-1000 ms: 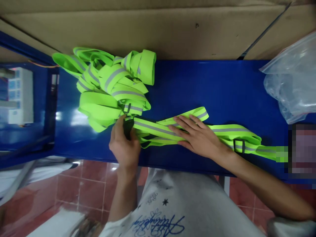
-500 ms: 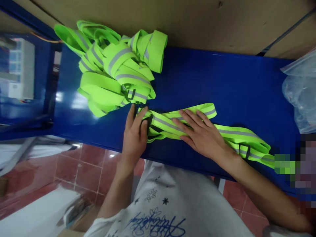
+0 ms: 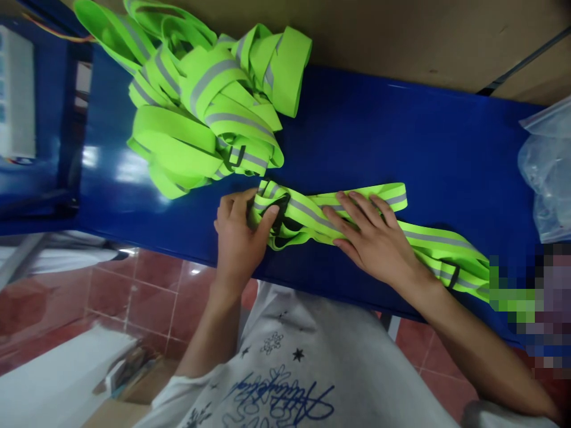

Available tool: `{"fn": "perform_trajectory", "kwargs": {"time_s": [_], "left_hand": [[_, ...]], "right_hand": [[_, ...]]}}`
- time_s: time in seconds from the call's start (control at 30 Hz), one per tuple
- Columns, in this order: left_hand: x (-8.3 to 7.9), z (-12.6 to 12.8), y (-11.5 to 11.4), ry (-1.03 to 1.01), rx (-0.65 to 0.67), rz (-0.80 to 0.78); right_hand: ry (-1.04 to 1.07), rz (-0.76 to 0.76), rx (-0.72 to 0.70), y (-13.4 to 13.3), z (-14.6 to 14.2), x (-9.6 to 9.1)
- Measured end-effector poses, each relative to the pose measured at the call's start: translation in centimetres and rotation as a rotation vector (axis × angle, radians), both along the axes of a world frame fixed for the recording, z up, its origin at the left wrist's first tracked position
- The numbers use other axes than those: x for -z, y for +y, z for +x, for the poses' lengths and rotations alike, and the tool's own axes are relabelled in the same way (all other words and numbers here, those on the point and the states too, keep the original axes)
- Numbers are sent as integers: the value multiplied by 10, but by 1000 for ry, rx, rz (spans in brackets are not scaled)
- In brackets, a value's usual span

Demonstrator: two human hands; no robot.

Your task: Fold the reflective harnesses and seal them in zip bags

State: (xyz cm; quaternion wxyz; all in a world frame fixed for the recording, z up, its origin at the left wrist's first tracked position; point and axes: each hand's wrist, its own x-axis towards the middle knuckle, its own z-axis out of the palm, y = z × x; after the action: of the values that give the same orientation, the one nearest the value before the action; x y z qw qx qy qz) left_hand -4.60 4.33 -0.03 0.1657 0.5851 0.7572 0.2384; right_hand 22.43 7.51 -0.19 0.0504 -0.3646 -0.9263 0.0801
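A neon-yellow reflective strap with a grey stripe lies in folded lengths along the front of the blue table. My left hand is closed around its left end, thumb on top beside a black buckle and fingertips partly hidden at the far side. Flat across the middle of the strap rests my right hand, fingers stretched out and pressing the layers down. Past my right wrist the strap continues to a black slider and on to a blurred-out area at the right edge.
A large heap of similar reflective straps sits at the back left of the blue table. Clear plastic bags stand at the right edge. Behind the table rises a brown panel. A white power strip is at far left.
My left hand has shifted from fingers spread over the strap's end to a grip around it, with the thumb by the buckle. My right hand stays flat on the strap. The view has shifted slightly.
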Motion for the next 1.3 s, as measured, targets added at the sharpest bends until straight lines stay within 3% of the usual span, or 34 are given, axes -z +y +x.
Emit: {"fn": "perform_trajectory", "kwargs": {"time_s": [0.2, 0.43, 0.5, 0.67, 0.77, 0.9, 1.07, 1.3], "left_hand": [[-4, 2, 3, -415, -75, 4], [-24, -2, 11, -355, -103, 131], [-26, -8, 13, -423, -106, 158], [-34, -23, 16, -922, -161, 12], [-36, -25, 19, -1092, -185, -55], [-34, -21, 21, -1130, -161, -59], [-32, -21, 18, -1199, -151, -106], [-30, -17, 19, -1172, -176, -169]], "right_hand": [[13, -24, -9, 0, 2, -2], [-31, -19, -8, -4, 5, -8], [-27, -9, -16, -4, 7, -8], [16, 7, -51, 2, 13, -5], [58, -44, -72, 4, 17, -5], [100, -106, -45, 0, 14, -11], [67, -62, 32, -8, 7, -19], [54, 7, 22, -5, 25, -18]]}}
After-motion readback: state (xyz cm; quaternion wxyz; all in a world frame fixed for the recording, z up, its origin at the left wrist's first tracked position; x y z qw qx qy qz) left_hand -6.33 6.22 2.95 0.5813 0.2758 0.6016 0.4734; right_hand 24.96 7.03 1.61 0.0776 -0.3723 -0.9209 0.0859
